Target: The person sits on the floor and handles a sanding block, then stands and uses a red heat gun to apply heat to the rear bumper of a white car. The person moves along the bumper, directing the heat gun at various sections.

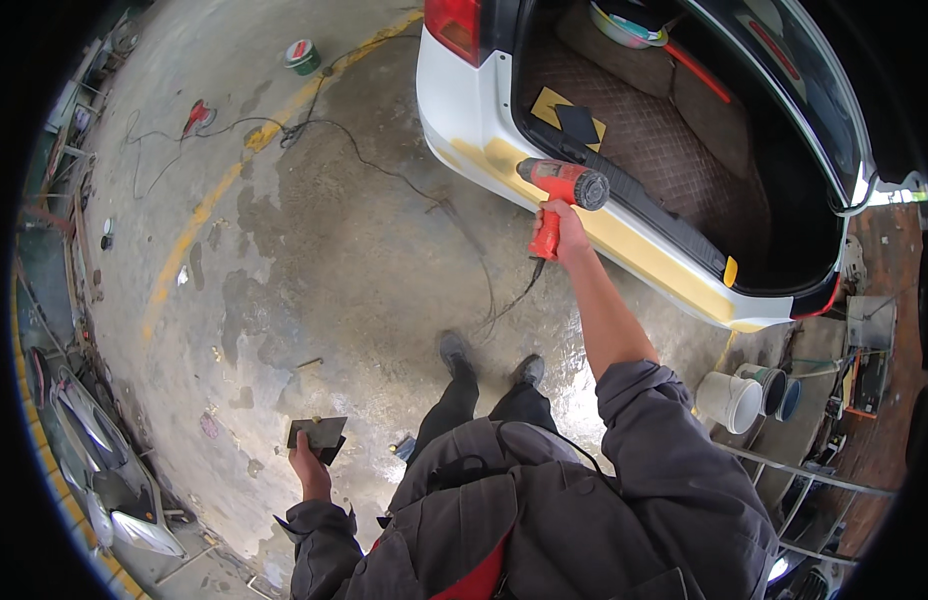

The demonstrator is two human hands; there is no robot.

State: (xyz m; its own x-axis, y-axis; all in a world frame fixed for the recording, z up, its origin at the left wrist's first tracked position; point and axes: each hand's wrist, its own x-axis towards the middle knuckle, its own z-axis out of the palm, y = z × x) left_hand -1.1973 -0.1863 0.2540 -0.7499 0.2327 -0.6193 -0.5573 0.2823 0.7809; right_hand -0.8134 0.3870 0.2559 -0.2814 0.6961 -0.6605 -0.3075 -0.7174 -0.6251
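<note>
My right hand (569, 238) is closed around the handle of a red heat gun (562, 183). Its dark nozzle points left, over the yellow filler patch (504, 155) on the white car's rear bumper (624, 235). A black cord (529, 285) hangs from the handle. Low on the left, away from the car, my left hand (309, 468) grips thin dark rectangular plates (319, 433). A small yellowish dab shows on the upper plate. I cannot make out exactly how the plates overlap.
Above the bumper the boot is open, with yellow and black sheets (576, 122) on its sill. Across the floor runs a cable (369, 160) near a red sander (199, 118) and a green tub (303, 57). Buckets (729, 400) and a metal rail (814, 475) stand at right.
</note>
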